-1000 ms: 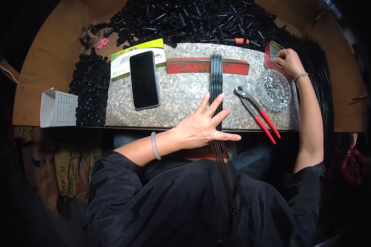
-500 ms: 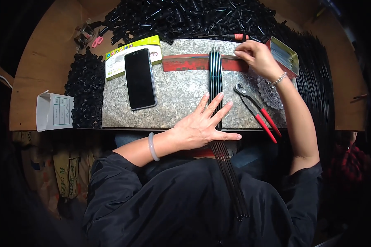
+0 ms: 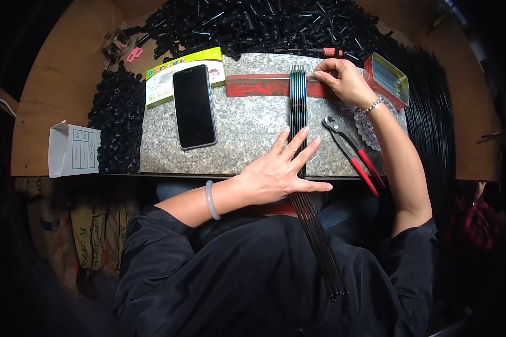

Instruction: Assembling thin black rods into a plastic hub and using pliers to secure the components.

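A row of thin black rods (image 3: 299,115) runs side by side from the stone slab down over my lap. Across them lies my left hand (image 3: 275,168), flat with its fingers spread. The rods' upper ends cross a red metal bar (image 3: 258,86) with worn paint. Just right of those ends, my right hand (image 3: 342,81) is closed in a pinch over the bar. Whatever sits between its fingertips is too small to make out. Pliers with red handles (image 3: 354,154) lie on the slab below the right hand.
A phone (image 3: 194,106) rests on a green and white box (image 3: 157,84) at left. An open tin (image 3: 387,81) with thin pieces stands at right. Black parts (image 3: 264,25) heap up at the back, with more long rods (image 3: 432,112) at far right. A white carton (image 3: 76,150) stands at far left.
My right hand has come a little closer to the rods' upper ends, still pinched. The left hand stays spread on the rods. The whole view has shifted slightly.
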